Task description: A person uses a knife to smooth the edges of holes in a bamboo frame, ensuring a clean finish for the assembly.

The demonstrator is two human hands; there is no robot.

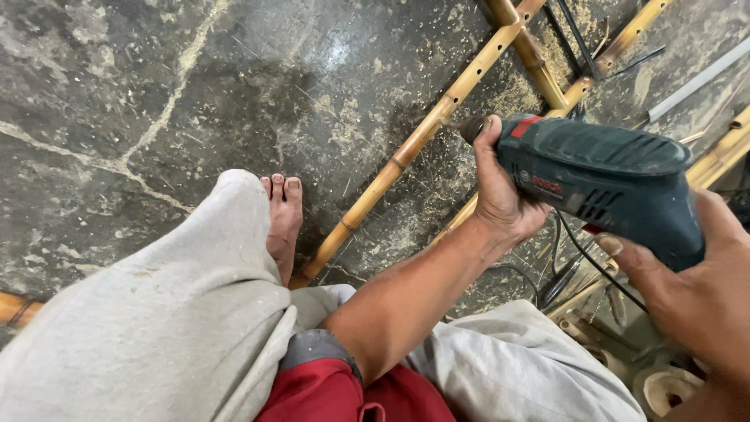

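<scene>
From the head camera, looking down, a dark green electric drill (605, 184) is held in both hands above a cracked, dusty concrete floor (117, 101). The left hand (500, 191) has its grip clenched around the front of the drill body, just behind the chuck, with the thumb lying along the top edge near a red patch on the casing. The right hand (695, 289) has its grip grasping the rear of the drill from below, fingers curled under the handle part; the trigger itself is hidden by the hand. The drill's nose points left, toward a long bamboo pole (406, 152) that lies slantwise on the floor and shows a row of small holes along its upper stretch. The chuck sits just beside this pole; whether the bit touches it cannot be told. More bamboo poles (547, 74) cross one another at the upper right, lying among pale sawdust (375, 125) scattered over the floor. A black cable (586, 262) hangs from under the drill and runs down to the floor. The person's bare foot (283, 215) rests on the floor, close to the lower end of the long pole, next to a knee in light grey trousers (172, 320). Short cut bamboo rings (664, 387) lie at the lower right, near the right forearm.
</scene>
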